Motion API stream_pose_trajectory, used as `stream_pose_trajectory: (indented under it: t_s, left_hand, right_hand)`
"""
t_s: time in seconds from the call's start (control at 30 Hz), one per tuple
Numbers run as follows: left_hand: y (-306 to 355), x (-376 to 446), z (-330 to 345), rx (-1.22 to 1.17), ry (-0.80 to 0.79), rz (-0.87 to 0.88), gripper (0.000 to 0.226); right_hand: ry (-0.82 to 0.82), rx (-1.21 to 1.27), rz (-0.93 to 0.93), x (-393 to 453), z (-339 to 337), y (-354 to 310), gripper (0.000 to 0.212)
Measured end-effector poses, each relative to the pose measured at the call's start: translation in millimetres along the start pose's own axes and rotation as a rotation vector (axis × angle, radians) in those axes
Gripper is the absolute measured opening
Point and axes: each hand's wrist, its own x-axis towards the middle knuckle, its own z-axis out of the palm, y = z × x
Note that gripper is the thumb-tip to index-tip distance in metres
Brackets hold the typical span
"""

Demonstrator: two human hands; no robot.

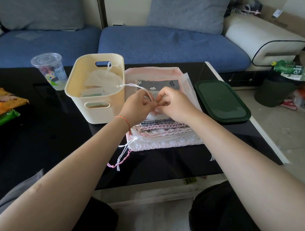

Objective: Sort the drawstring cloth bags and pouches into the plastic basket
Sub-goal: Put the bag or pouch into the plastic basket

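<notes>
On the black table [42,140], beside the basket [79,94], both hands — left hand [136,105], right hand [174,105] — are pinching a white drawstring [139,86], likely tidying it before binning.

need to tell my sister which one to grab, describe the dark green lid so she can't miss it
On the black table, look right of the stack of cloth bags. The dark green lid lies flat by the table's right edge: the only dark, hard, rounded rectangle beside pale fabric.

Cream basket [78,87] upright, beige pouch [103,81] inside; pink/white bag stack [167,132] just beside, flat.
</notes>
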Motion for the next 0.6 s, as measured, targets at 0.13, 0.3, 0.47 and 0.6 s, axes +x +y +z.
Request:
stream_pose_trajectory:
  t_s: [0.13,0.3,0.47,0.6]
  left_hand:
    - [5.0,-3.0,0.0,-0.02,0.094,-0.044,0.023]
    - [8.4,-4.8,-2.9,-0.139,0.165,-0.1,0.034]
    - [9.3,-2.3,-5.9,-0.203,0.09,-0.162,0.029]
    - [9.2,-2.2,-5.3,-0.095,0.069,-0.131,0.036]
  right_hand:
    - [0.062,-0.007,-0.018,0.9,2.5,0.5,0.02]
    - [0.122,-0.064,-0.026,2.7,6.0,-1.0,0.028]
    - [0.175,-0.078,-0.01,3.4,5.2,0.5,0.021]
    - [0.184,-0.099,-0.009,4.2,4.6,1.1,0.021]
